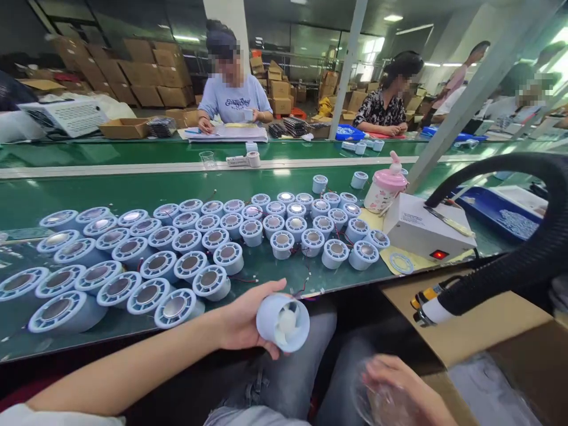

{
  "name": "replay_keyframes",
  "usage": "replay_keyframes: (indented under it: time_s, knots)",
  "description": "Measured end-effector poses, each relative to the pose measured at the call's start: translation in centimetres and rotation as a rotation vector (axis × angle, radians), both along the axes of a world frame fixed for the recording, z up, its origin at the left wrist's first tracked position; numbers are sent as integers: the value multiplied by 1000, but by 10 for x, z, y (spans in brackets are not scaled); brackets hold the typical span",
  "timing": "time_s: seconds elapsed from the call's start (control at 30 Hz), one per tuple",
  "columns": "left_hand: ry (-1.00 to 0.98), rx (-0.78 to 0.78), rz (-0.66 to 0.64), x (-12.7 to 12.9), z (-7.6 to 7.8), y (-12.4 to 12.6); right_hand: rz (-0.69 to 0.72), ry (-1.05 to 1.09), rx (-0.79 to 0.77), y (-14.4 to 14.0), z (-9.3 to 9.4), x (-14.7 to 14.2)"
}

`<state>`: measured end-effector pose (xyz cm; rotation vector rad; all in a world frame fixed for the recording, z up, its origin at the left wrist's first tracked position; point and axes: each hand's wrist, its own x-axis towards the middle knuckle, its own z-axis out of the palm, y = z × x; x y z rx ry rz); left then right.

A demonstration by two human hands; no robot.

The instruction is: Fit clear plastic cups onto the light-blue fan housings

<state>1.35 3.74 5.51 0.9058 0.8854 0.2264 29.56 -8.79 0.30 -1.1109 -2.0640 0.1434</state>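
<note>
The left hand [242, 319] is closed around a pale blue fan housing [283, 323], fingers behind it and thumb over the top, so the open end with its white blades faces the camera. The housing sits low in the middle of the view, over the person's lap and just off the near edge of the green counter [133, 183]. The right hand [402, 387], at about four o'clock from the housing, lies on something clear and blurred [377, 399]; I cannot tell whether it grips it or only rests there.

On the counter, from nine to one o'clock of the held housing, stands a crowd of like fan units [186, 254], set in rows with their round tops up, some trailing thin red and black wires. At two o'clock sits a white box with a red light [421, 228], with a pink-lidded bottle [385, 188] just behind it. A black ribbed hose [523, 260] arches in from the right down over an open cardboard box [479, 331]. Across the counter, other people sit at work in front of stacked cartons.
</note>
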Motion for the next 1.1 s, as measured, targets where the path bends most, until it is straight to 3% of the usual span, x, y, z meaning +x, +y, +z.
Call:
replay_keyframes:
  time_s: [0.03, 0.1, 0.2, 0.27, 0.33, 0.4, 0.47, 0.53, 0.63, 0.77, 0.87, 0.93, 1.1]
  knots:
    - [-65, -116, -85, 8, -13, -4, 12, -28, -29, -1, -3, -8]
    - [-128, -169, -236, 24, -34, -10, -32, -104, -45, 0, -3, -24]
    - [-106, 27, -443, 42, -38, -12, -177, -218, -58, 6, 3, -38]
    - [-73, 224, -542, 50, -28, -12, -230, -231, -167, 10, 8, -40]
    - [-5, 536, -594, 55, -16, -12, -220, -181, -336, 12, 12, -37]
    - [118, 889, -592, 57, -6, -12, -184, -82, -475, 10, 13, -34]
    - [218, 1085, -559, 58, -2, -12, -196, -18, -495, 6, 12, -31]
    - [243, 1095, -560, 58, -3, -11, -253, -40, -362, 3, 10, -30]
    - [192, 982, -646, 60, -7, -7, -262, -163, -114, -1, 9, -30]
    - [172, 905, -764, 63, -10, -3, -187, -246, -73, -3, 10, -32]
    - [188, 927, -805, 64, -9, -5, -262, -258, -189, -1, 8, -32]
    - [212, 980, -773, 64, -8, -7, -262, -227, -350, 1, 6, -32]
    - [192, 1058, -463, 62, -14, -14, -170, 221, -760, 3, 6, -36]
